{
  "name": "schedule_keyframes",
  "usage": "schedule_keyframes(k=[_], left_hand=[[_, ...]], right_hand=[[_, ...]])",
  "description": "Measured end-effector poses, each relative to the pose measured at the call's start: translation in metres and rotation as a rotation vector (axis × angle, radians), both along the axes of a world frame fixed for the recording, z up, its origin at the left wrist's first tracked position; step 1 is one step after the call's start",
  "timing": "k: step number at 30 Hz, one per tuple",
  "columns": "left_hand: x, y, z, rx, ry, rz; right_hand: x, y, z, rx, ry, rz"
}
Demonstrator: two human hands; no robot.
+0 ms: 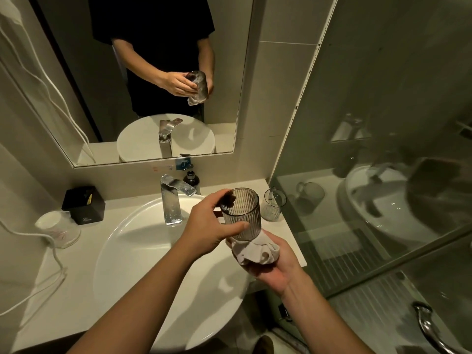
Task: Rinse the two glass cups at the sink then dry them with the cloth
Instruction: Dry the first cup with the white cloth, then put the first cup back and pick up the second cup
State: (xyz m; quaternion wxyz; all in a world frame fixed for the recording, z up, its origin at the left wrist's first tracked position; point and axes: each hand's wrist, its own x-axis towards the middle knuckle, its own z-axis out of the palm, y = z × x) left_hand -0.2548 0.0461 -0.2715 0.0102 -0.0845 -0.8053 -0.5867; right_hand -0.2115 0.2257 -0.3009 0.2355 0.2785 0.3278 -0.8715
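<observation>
Right hand [277, 268] on cloth [255, 249], left hand [206, 227] on cup [242, 213]

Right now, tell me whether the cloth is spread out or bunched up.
Bunched up: the cloth is a crumpled wad in the right hand, under the base of the glass cup the left hand holds.

Desk [76, 264]: pale counter top.
Centre: round white sink [143, 251].
Left: black box [84, 205], upturned wrapped cup [60, 229] just beside it, white cord [58, 261].
Right: clear glass cup [273, 204], upright.
Back: dark pump bottle [192, 180].
</observation>
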Motion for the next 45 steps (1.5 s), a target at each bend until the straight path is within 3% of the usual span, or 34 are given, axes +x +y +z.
schedule_keyframes(k=[6, 9, 12, 15, 18, 23, 26, 29, 35, 45], left_hand=[[-0.01, 0.019, -0.022, -0.052, -0.004, 0.041], [-0.027, 0.026, -0.031, -0.102, -0.008, 0.104], [-0.046, 0.028, -0.045, -0.158, -0.023, 0.144], [-0.063, 0.034, -0.059, -0.25, -0.032, 0.13], [-0.078, 0.04, -0.072, -0.311, -0.034, 0.114], [-0.11, 0.044, -0.095, -0.345, -0.1, 0.153], [-0.126, 0.046, -0.101, -0.327, -0.145, 0.178], [-0.143, 0.053, -0.104, -0.283, -0.185, 0.195], [-0.176, 0.063, -0.105, -0.233, -0.192, 0.208], [-0.227, 0.06, -0.141, -0.263, -0.3, 0.193]], right_hand=[[0.004, 0.029, -0.02, 0.058, -0.041, 0.061], [-0.005, 0.052, -0.033, 0.182, 0.043, 0.038], [-0.03, 0.072, -0.059, 0.744, 0.184, 0.036], [-0.056, 0.078, -0.092, 1.364, 0.37, 0.318], [-0.073, 0.078, -0.13, 1.718, 0.496, 0.632], [-0.085, 0.074, -0.152, 1.686, 0.473, 1.042], [-0.103, 0.069, -0.124, 1.642, 0.563, 0.807], [-0.153, 0.062, -0.08, 1.438, 0.675, 0.574], [-0.251, 0.061, -0.048, 1.461, 0.793, 0.838], [-0.312, 0.05, -0.08, 1.432, 0.821, 0.923]])
